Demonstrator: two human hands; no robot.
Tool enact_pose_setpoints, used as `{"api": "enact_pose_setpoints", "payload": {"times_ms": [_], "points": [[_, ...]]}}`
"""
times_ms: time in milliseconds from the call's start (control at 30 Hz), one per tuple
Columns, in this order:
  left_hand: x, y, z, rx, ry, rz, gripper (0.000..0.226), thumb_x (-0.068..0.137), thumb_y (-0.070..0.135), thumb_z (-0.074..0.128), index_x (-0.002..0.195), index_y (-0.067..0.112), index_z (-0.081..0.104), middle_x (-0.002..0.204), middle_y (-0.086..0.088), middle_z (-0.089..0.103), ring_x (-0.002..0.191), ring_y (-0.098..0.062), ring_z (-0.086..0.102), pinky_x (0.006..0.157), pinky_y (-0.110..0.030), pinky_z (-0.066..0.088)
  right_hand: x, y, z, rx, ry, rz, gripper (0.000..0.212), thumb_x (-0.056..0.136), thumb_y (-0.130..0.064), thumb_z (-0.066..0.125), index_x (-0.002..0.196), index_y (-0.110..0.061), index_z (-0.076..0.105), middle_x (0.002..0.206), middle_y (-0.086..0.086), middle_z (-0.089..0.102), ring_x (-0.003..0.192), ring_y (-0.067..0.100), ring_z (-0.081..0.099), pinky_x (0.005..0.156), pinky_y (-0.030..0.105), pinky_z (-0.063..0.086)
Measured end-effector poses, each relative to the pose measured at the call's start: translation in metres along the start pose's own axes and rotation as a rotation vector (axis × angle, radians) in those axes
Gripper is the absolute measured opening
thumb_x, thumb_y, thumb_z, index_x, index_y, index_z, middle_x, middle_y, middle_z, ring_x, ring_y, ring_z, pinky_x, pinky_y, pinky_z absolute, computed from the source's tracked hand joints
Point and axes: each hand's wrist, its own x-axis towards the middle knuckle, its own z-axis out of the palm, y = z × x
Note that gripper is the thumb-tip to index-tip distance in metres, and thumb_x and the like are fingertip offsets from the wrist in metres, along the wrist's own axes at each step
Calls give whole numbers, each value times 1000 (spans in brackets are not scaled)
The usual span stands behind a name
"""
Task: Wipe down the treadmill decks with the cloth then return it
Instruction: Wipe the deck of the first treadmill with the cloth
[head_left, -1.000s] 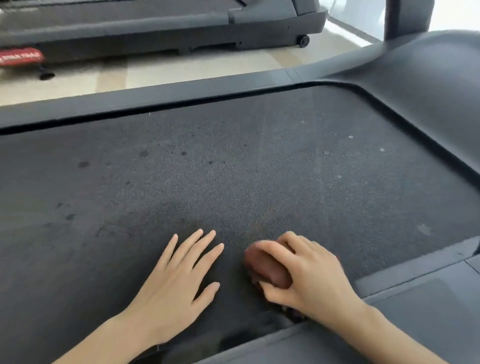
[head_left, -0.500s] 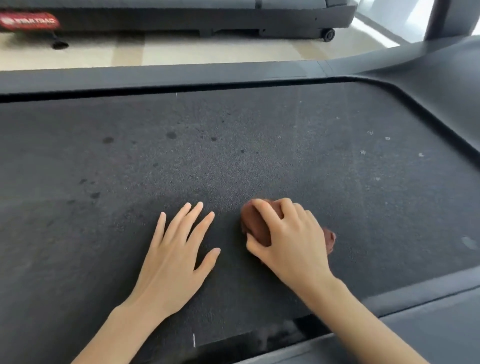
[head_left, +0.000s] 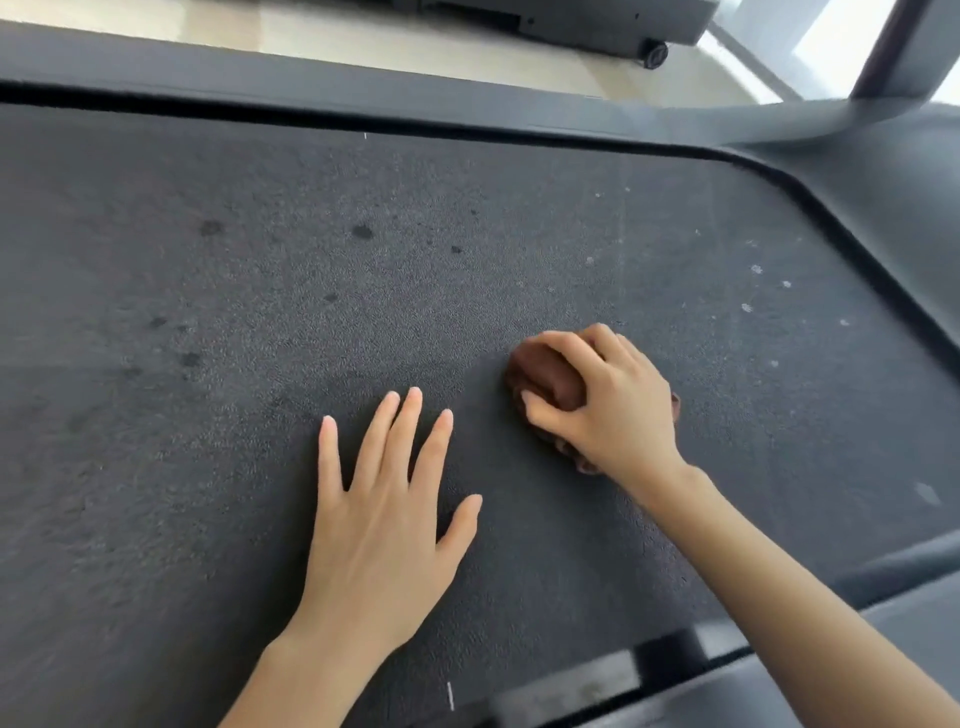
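View from a head-worn camera, looking down at one dark grey treadmill belt (head_left: 260, 312) that fills most of the picture. Two bare hands and one cloth are on it.

On the belt's left half there are at least seven small dark spots (head_left: 362, 232), spread well apart.

Just left of the belt's middle, toward its near edge, the left hand (head_left: 384, 525) lies palm down on the belt. Its fingers (head_left: 410, 431) are straight and slightly spread, point toward the belt's far edge, and hold nothing.

Just right of the belt's middle is the one reddish-brown cloth (head_left: 545, 376), bunched into a lump that touches the belt. Its long axis runs on a slant, from the belt's far left toward its near right. The rounded bare end points left; the rest is hidden under the hand.

The right hand (head_left: 608, 410) sits on top of the cloth. Its fingers (head_left: 566, 345) and thumb curl round the lump and grip it.

On the belt's right half are at least eight pale specks (head_left: 756, 268).

One grey side rail (head_left: 311, 88) runs along the belt's far edge and another rail (head_left: 909, 613) along its near right edge. Beyond the far rail is pale floor (head_left: 311, 31), one second treadmill (head_left: 571, 21) with one small black wheel (head_left: 655, 53), and, beyond the belt's far right corner, one dark upright post (head_left: 898, 47).
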Motion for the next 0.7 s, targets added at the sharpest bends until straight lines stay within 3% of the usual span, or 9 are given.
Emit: {"api": "enact_pose_setpoints", "payload": {"times_ms": [133, 333, 467, 700], "points": [[0, 0, -2, -30, 6, -27, 68, 85, 50, 31, 135, 9, 48, 146, -17, 39, 138, -29, 33, 108, -62, 24, 5, -21, 7, -65, 7, 182, 46, 76, -45, 66, 118, -26, 61, 96, 9, 58, 89, 32, 55, 77, 41, 45], [1, -11, -4, -135, 82, -96, 60, 89, 42, 29, 132, 7, 52, 142, -15, 44, 134, -29, 39, 108, -52, 33, -75, -33, -16, -13, -1, 41, 45, 74, -52, 59, 113, -31, 61, 94, -2, 57, 81, 23, 57, 71, 40, 48], [5, -21, -8, -144, 98, -152, 59, 89, 37, 28, 132, 5, 52, 141, -16, 46, 133, -31, 40, 108, -48, 35, -36, -37, -7, 35, -14, 60, 42, 70, -51, 61, 107, -31, 66, 88, -2, 59, 82, 24, 60, 71, 40, 51], [3, -19, -7, -58, 66, -127, 61, 90, 37, 26, 135, 3, 47, 143, -20, 42, 135, -34, 36, 110, -50, 31, 27, -59, 22, -37, -25, 122, 46, 77, -49, 64, 119, -29, 59, 99, 5, 58, 94, 28, 54, 78, 37, 40]]}}
